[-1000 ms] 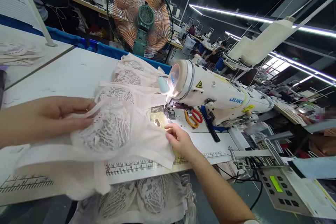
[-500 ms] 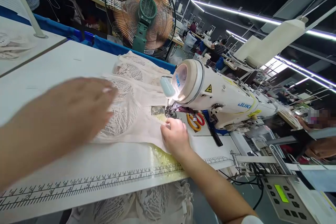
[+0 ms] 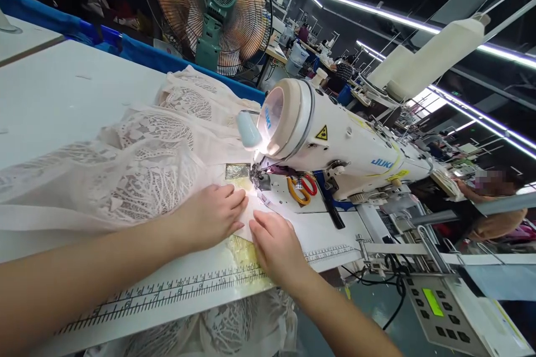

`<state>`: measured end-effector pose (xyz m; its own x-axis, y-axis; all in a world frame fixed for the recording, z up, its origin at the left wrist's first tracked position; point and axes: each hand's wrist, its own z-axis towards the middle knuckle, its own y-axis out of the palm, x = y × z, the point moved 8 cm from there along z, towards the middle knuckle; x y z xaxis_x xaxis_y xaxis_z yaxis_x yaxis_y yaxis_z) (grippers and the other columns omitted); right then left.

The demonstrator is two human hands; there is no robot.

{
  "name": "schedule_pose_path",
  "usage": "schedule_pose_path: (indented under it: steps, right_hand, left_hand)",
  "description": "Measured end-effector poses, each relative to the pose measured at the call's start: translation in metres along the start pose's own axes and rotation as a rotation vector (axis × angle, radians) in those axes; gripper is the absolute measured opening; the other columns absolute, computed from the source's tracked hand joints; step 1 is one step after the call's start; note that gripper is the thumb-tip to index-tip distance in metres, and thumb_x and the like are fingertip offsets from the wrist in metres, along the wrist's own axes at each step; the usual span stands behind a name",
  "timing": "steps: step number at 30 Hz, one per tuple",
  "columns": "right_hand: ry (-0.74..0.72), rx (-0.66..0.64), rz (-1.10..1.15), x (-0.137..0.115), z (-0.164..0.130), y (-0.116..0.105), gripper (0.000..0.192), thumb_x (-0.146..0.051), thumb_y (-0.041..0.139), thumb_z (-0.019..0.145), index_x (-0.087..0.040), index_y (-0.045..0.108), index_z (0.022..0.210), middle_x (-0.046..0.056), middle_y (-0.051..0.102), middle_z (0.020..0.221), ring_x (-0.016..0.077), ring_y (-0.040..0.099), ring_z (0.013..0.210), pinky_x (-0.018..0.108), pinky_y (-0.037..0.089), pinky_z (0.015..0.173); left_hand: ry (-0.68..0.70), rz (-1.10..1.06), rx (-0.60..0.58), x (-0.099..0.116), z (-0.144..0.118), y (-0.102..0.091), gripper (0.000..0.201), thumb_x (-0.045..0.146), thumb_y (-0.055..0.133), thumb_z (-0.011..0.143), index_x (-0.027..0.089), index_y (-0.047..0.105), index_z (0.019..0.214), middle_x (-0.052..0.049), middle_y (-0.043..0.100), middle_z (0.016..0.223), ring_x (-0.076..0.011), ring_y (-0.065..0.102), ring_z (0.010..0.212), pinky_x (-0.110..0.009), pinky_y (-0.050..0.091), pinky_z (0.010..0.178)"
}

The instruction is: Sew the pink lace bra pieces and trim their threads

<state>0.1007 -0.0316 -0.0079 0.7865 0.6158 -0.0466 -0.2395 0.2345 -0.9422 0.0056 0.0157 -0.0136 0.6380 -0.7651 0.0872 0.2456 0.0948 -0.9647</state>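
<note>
The left hand (image 3: 220, 212), a blur over the lace half a second ago, is now resting on the pale lace garment (image 3: 146, 184) just in front of the sewing machine (image 3: 322, 134)'s needle area, its fingers lying close together and bending down onto the cloth; whether they are pinching it I cannot tell. The right hand (image 3: 278, 245) is sitting farther from the needle than before, nearer the table's front edge, its fingers curling at the cloth's edge beside the left fingertips; its thumb's hold is not showing clearly either. The garment is spreading mostly to the left of the machine, with one end reaching the cloth under the fingers. Both hands are now working together in front of the machine, which seems to be giving them steadier control of that end. The scissors (image 3: 309, 184) are lying untouched beneath the machine's arm, right of the needle area.
</note>
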Motion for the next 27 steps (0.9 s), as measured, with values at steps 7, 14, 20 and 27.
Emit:
schedule_pose_path:
  steps: [7, 14, 20, 27]
  right_hand:
    - [-0.020, 0.150, 0.100, 0.004, -0.014, -0.008, 0.027, -0.015, 0.039, 0.091, -0.010, 0.058, 0.110, 0.016, 0.061, 0.111, 0.0255, 0.054, 0.097, 0.041, 0.051, 0.083]
    - [0.012, 0.096, 0.145, 0.009, -0.009, -0.006, 0.028, -0.017, 0.039, 0.090, -0.011, 0.059, 0.110, 0.015, 0.060, 0.115, 0.0273, 0.054, 0.103, 0.044, 0.051, 0.086]
    - [0.008, 0.068, 0.156, 0.009, -0.008, -0.006, 0.028, -0.018, 0.040, 0.090, -0.010, 0.059, 0.110, 0.016, 0.060, 0.117, 0.0277, 0.053, 0.103, 0.044, 0.050, 0.086]
    - [0.070, 0.047, 0.127, 0.009, 0.005, 0.003, 0.031, -0.020, 0.042, 0.087, -0.011, 0.058, 0.112, 0.015, 0.059, 0.123, 0.0284, 0.052, 0.110, 0.047, 0.046, 0.093]
  left_hand:
    - [-0.122, 0.242, -0.074, -0.010, 0.021, -0.002, 0.038, 0.039, 0.049, 0.090, 0.013, 0.063, 0.115, -0.011, 0.063, 0.099, -0.0252, 0.056, 0.087, -0.036, 0.037, 0.062]
    - [-0.181, 0.225, -0.167, -0.020, 0.031, -0.002, 0.042, 0.039, 0.046, 0.092, 0.012, 0.061, 0.119, -0.013, 0.062, 0.098, -0.0278, 0.057, 0.089, -0.038, 0.039, 0.065]
    - [-0.199, 0.187, -0.180, -0.022, 0.032, -0.002, 0.041, 0.039, 0.047, 0.091, 0.013, 0.061, 0.120, -0.014, 0.062, 0.100, -0.0289, 0.058, 0.092, -0.038, 0.041, 0.067]
    - [-0.191, 0.228, -0.145, -0.036, 0.040, -0.005, 0.040, 0.041, 0.048, 0.091, 0.014, 0.061, 0.117, -0.015, 0.062, 0.108, -0.0313, 0.056, 0.100, -0.041, 0.042, 0.071]
